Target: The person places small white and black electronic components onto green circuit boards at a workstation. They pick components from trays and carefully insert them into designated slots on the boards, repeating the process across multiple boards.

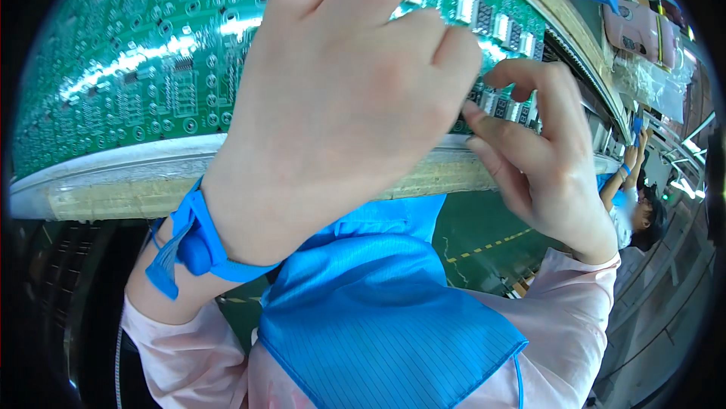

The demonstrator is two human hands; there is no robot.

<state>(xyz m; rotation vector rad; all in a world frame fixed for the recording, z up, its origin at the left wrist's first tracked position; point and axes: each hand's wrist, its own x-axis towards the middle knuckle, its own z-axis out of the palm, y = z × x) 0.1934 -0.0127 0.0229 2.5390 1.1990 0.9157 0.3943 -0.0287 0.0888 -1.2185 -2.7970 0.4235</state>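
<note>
A long green circuit board (113, 69) lies before me, printed with white outlines and carrying small dark chips. My left hand (340, 99), wearing a blue wrist strap (198, 246), is over the board with its back toward me. Its fingers are bent, and their tips are hidden or beyond the upper edge. To its right, my right hand (548, 144) curls thumb and index finger toward each other at the board's near right part. Whatever is between those fingertips is too small to make out. Close to them sit a row of small digit displays (501, 106) and white connectors (464, 8).
A pale rail (136, 175) runs along the board's near edge. Beyond the right end are a pink box (639, 35) and clear plastic bags (654, 84). Another person (635, 205) works at the far right. Below show my blue apron (363, 303) and green floor (484, 231).
</note>
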